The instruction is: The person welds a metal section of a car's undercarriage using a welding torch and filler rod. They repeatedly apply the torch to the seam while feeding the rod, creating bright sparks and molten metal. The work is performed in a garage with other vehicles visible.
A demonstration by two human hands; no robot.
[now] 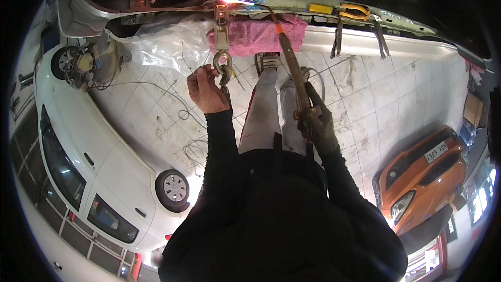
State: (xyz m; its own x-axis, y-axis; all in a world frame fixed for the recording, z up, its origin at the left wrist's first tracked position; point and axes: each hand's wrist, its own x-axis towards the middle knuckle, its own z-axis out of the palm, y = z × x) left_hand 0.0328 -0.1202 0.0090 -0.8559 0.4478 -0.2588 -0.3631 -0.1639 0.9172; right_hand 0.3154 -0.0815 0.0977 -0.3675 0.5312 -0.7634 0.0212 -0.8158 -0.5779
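My gloved right hand (318, 122) is closed round the handle of a gas torch (293, 62). The torch points up and away, and its bright flame (237, 1) plays along the metal sill edge (276, 6) of a car body. My bare left hand (207, 90) has its fingers curled, with the tips at the side of a metal chain hook (223, 63). That hook hangs from a pull clamp (222, 26) fixed at the sill, close to the flame. A pink cloth (255, 34) drapes over the sill beside the clamp.
Yellow-and-black locking pliers (355, 11) and a yellow block (320, 8) sit on the sill to the right. Clear plastic sheeting (172, 36) hangs at left. Cables (182, 112) lie on the tiled floor. A white car (99, 151) stands left, an orange car (428, 172) right.
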